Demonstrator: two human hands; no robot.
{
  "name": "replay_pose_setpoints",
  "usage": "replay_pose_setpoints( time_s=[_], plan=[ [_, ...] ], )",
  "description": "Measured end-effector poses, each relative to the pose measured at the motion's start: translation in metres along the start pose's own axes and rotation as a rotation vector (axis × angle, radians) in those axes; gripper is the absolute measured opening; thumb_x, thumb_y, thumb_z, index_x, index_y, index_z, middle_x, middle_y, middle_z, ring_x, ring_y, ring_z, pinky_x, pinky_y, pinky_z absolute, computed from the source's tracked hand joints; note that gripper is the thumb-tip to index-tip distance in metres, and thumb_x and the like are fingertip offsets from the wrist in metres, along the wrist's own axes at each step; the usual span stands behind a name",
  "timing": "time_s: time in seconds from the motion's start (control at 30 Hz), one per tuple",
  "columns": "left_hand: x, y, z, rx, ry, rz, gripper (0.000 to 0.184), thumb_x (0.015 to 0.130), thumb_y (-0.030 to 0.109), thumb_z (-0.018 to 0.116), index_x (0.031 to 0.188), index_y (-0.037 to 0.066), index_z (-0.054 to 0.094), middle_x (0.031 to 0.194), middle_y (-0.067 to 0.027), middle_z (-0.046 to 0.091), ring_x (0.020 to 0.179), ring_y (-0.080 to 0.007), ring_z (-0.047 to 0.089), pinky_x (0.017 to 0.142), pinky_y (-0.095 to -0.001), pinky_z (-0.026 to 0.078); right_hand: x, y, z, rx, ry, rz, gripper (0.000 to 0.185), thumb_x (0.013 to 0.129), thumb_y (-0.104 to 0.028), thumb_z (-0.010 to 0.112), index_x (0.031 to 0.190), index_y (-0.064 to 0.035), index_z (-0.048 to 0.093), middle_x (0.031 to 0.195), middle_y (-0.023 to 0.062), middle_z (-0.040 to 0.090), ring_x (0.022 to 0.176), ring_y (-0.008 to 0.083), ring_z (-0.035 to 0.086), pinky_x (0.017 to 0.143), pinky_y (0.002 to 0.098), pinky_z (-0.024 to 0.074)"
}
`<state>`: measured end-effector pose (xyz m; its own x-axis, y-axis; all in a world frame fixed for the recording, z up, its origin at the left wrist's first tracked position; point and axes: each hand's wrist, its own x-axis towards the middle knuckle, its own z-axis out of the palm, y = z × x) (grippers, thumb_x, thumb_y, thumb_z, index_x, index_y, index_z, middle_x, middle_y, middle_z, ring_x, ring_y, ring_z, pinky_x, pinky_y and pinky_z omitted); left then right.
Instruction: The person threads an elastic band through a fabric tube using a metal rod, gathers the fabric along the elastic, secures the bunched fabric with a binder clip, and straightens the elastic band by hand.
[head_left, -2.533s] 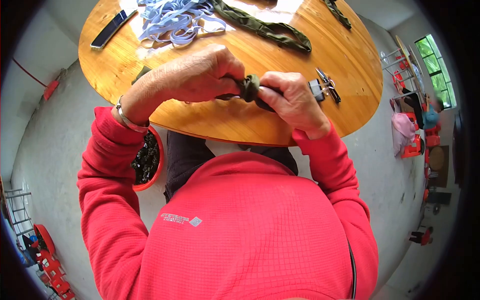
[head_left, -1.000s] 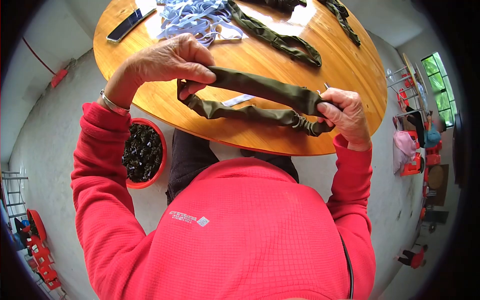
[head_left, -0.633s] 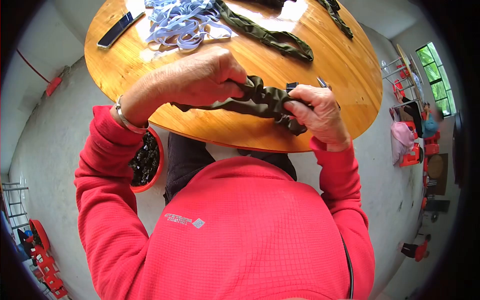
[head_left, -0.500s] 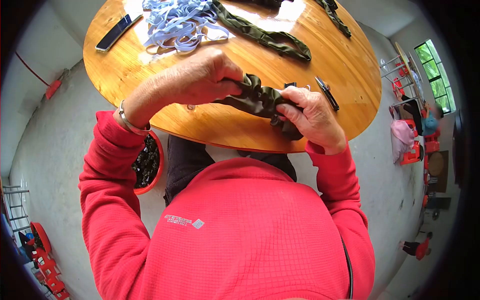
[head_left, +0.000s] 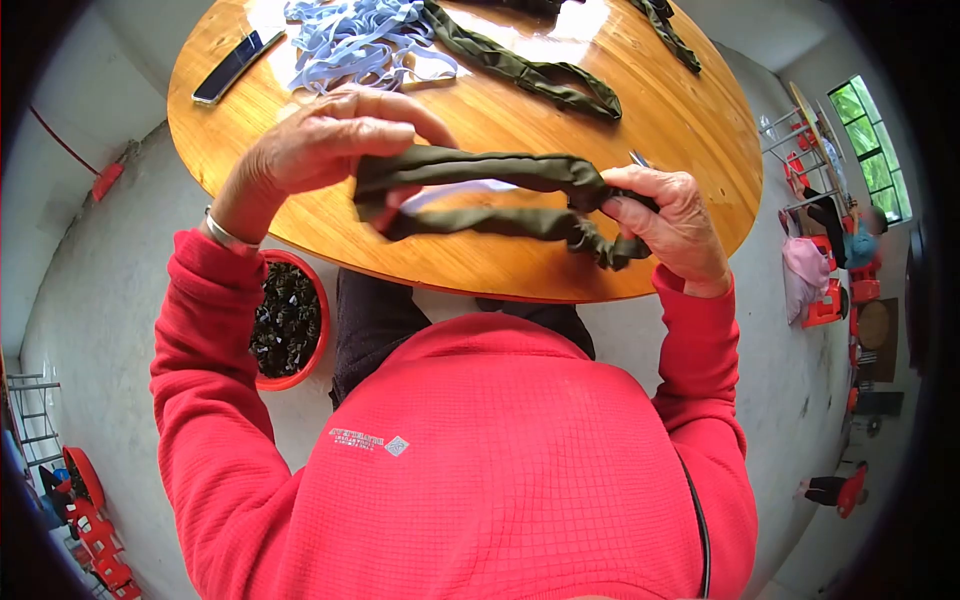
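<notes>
Between my hands hangs a dark green fabric loop [head_left: 490,168], stretched sideways over the near part of the table. My left hand [head_left: 335,140] grips its left end, with fingertips showing inside the loop. At the gathered right end, my right hand [head_left: 665,205] pinches the cloth between thumb and fingers. A pale strip [head_left: 465,190] shows through the opening; I cannot tell whether it is attached. Beyond my hands lie a heap of light blue elastic bands [head_left: 360,45] and another green fabric strip [head_left: 540,75]. A pointed tool [head_left: 639,158] is mostly hidden behind my right hand.
The round wooden table [head_left: 700,130] curves around in front of me. A phone [head_left: 235,68] lies at its left edge, and another green strip [head_left: 670,35] at the far right. On the floor, a red basin [head_left: 284,382] holds many dark fabric pieces.
My hands have moved apart, and the bunched green cloth is now spread into an open loop. My left hand has shifted left, my right hand to the right.
</notes>
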<state>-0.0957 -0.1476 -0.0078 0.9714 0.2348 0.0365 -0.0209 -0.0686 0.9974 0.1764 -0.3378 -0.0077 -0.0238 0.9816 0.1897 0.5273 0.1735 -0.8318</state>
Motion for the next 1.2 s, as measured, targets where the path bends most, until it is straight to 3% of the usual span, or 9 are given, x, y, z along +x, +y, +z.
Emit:
replay_pose_setpoints(
  time_s=[0.13, 0.53, 0.7, 0.8, 0.9, 0.93, 0.97, 1.07, 1.2],
  plan=[
    [-0.003, 0.002, 0.001, 0.115, 0.126, -0.066, 0.017, 0.086, 0.014, 0.06, 0.092, -0.001, 0.065, 0.059, -0.0013, 0.058, 0.042, -0.0027, 0.048, 0.035, -0.015, 0.036, 0.0, -0.003, -0.006, -0.039, -0.047, -0.02, 0.015, 0.083, -0.003, 0.061, 0.096, 0.0025, 0.064, 0.068, 0.0021, 0.059, 0.055, 0.0049, 0.048, 0.051, 0.0206, 0.041],
    [0.014, 0.008, 0.006, 0.352, 0.051, -0.092, 0.011, 0.083, 0.002, 0.061, 0.092, -0.002, 0.065, 0.066, -0.0022, 0.062, 0.048, -0.0054, 0.055, 0.042, -0.018, 0.043, 0.002, 0.001, 0.006, -0.063, -0.016, -0.014, 0.017, 0.083, -0.002, 0.061, 0.099, 0.0019, 0.063, 0.071, 0.0014, 0.059, 0.056, 0.0046, 0.049, 0.051, 0.0205, 0.0416],
    [0.027, 0.002, 0.028, 0.884, 0.017, 0.078, 0.011, 0.08, 0.009, 0.063, 0.087, 0.0, 0.064, 0.067, -0.0083, 0.06, 0.061, -0.0131, 0.06, 0.055, -0.0277, 0.046, 0.009, 0.005, 0.032, -0.109, -0.019, -0.091, 0.019, 0.08, 0.002, 0.06, 0.099, 0.0031, 0.061, 0.075, 0.0134, 0.062, 0.062, 0.0132, 0.059, 0.058, 0.0267, 0.0475],
    [0.03, -0.008, 0.026, 0.731, 0.011, -0.06, 0.01, 0.081, 0.009, 0.062, 0.086, 0.0, 0.064, 0.069, -0.0085, 0.06, 0.061, -0.0139, 0.059, 0.056, -0.0276, 0.046, 0.007, 0.006, 0.03, -0.056, -0.142, 0.008, 0.023, 0.08, 0.001, 0.06, 0.103, 0.002, 0.059, 0.083, 0.0155, 0.063, 0.068, 0.0183, 0.063, 0.062, 0.0276, 0.0483],
    [0.03, 0.0, 0.032, 0.676, 0.005, -0.192, 0.01, 0.081, 0.009, 0.062, 0.086, 0.0, 0.062, 0.069, -0.0087, 0.059, 0.062, -0.015, 0.058, 0.057, -0.0287, 0.045, 0.009, 0.002, 0.023, -0.257, -0.077, -0.181, 0.03, 0.081, -0.009, 0.062, 0.109, 0.0002, 0.056, 0.089, 0.0179, 0.062, 0.074, 0.0276, 0.062, 0.067, 0.0301, 0.0482],
    [0.03, -0.002, 0.033, 0.698, -0.006, -0.108, 0.009, 0.081, 0.008, 0.062, 0.085, 0.0, 0.061, 0.068, -0.0089, 0.058, 0.061, -0.0158, 0.057, 0.056, -0.0293, 0.044, 0.01, 0.001, 0.02, -0.286, -0.046, -0.207, 0.031, 0.082, -0.012, 0.063, 0.109, -0.0001, 0.056, 0.089, 0.0182, 0.061, 0.075, 0.0289, 0.062, 0.068, 0.0306, 0.048],
    [0.03, -0.004, 0.032, 0.72, -0.019, -0.024, 0.008, 0.081, 0.007, 0.062, 0.085, 0.0, 0.061, 0.067, -0.0092, 0.058, 0.061, -0.0165, 0.057, 0.055, -0.0299, 0.044, 0.01, -0.003, 0.018, -0.269, -0.064, -0.162, 0.03, 0.083, -0.007, 0.06, 0.112, 0.0, 0.054, 0.079, 0.0124, 0.061, 0.073, 0.016, 0.06, 0.07, 0.0267, 0.0467],
    [0.029, -0.008, 0.03, 0.78, -0.064, 0.171, 0.007, 0.082, 0.006, 0.061, 0.082, 0.0, 0.058, 0.067, -0.0096, 0.057, 0.058, -0.0192, 0.055, 0.053, -0.0315, 0.042, 0.015, -0.013, 0.015, -0.296, -0.212, 0.013, 0.027, 0.084, -0.008, 0.061, 0.109, 0.0001, 0.055, 0.077, 0.0116, 0.061, 0.068, 0.0133, 0.058, 0.065, 0.0254, 0.0461],
    [0.024, -0.004, 0.026, 0.869, -0.098, 0.335, 0.007, 0.082, 0.004, 0.061, 0.079, 0.0, 0.056, 0.065, -0.0099, 0.056, 0.055, -0.0223, 0.054, 0.051, -0.0325, 0.041, 0.012, 0.006, 0.013, -0.043, -0.244, -0.074, 0.017, 0.083, -0.011, 0.062, 0.094, 0.0023, 0.061, 0.068, 0.0099, 0.061, 0.055, 0.0127, 0.056, 0.054, 0.0263, 0.045]
  ],
)
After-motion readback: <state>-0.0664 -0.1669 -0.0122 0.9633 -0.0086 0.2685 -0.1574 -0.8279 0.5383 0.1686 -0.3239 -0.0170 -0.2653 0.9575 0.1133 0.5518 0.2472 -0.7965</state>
